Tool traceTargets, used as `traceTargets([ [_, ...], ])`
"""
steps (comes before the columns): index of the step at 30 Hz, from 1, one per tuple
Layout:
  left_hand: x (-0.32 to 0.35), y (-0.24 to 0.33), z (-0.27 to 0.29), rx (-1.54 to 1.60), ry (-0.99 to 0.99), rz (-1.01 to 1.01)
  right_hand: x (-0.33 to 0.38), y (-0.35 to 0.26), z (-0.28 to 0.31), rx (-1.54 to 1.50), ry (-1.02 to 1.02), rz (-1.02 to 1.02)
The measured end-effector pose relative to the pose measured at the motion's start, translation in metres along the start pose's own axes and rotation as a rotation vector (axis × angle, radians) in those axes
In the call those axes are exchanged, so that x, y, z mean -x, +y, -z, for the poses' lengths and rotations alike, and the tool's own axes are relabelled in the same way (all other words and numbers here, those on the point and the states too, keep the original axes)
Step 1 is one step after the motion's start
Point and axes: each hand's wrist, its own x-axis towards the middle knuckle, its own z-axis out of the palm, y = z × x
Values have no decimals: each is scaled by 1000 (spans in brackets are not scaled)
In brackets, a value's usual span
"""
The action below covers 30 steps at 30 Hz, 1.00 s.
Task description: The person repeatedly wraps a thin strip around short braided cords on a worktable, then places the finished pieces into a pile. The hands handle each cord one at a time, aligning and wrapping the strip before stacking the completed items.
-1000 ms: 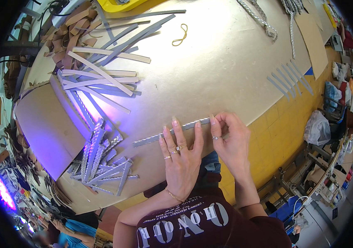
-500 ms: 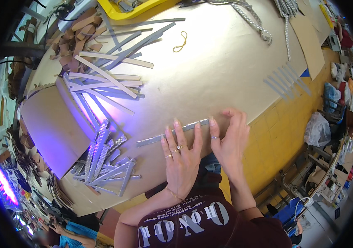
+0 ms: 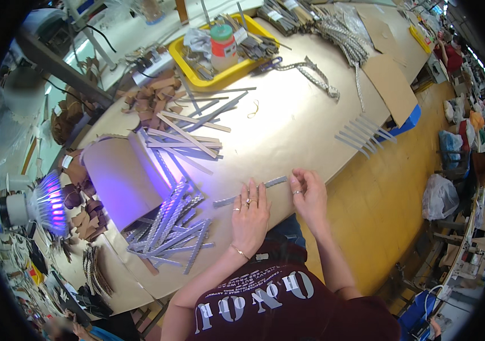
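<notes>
A: What lies nearest the person?

B: A long, thin grey strip [image 3: 251, 191] with a dull, slightly textured face, lying flat near the tabletop's [image 3: 299, 131] front edge. The left hand [image 3: 250, 216] rests on it palm down, fingers spread flat, pressing rather than gripping. The right hand [image 3: 309, 196] sits at the strip's right end, fingers curled, thumb and fingertips pinching that end.

A: So the strip runs under both hands?

B: Under the left hand's fingers, yes, and its right end meets the right hand; its left end juts out past the left hand toward the purple light.

A: And the surface?

B: Smooth tan sheet, like paper or leather, covering the tabletop.

A: Further left?

B: A loose pile of similar grey strips [image 3: 171, 233], some with a scaly, patterned look, crossing each other beside a tilted cardboard sheet [image 3: 120, 179] lit violet by a lamp [image 3: 46, 204].

A: Beyond that?

B: More flat strips, pale and grey [image 3: 188, 136], then brown scraps [image 3: 154, 96]. At the far edge a yellow tray [image 3: 185, 68] holds a jar with a green lid [image 3: 222, 45], rags and strips.
</notes>
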Motion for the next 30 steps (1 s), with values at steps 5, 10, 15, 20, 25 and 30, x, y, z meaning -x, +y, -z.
traceTargets([
  [5,-8,-15,6,268,88,49,0,-5,-19,42,11,121],
  [10,-25,-29,15,498,-53,159,-19,-3,-21,-501,-202,65],
  [15,-18,-23,45,556,215,124,-48,7,0,-421,-241,97],
  [20,16,-24,81,71,344,92,-62,20,-2,-562,-433,202],
  [25,78,-61,93,-191,318,437,-61,14,-11,-262,-501,265],
  [30,102,-34,62,-43,440,550,-61,-14,-19,-192,-561,360],
])
